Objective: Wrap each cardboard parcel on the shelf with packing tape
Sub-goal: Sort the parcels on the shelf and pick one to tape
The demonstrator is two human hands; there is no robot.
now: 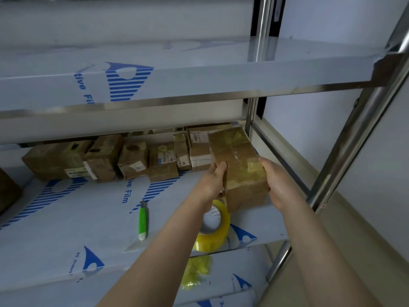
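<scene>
2 hands clamp the glossy parcel [240, 167] right of centre on the shelf [88, 218]: the left hand [212, 181] has its thumb curled over the near left edge, and the right hand [276, 183] grips the right side, fingertips hidden. The tape roll [213, 231] lies under the left wrist. Recommended: turn the parcel squarely, keep the tape taut, overlap each pass.
</scene>
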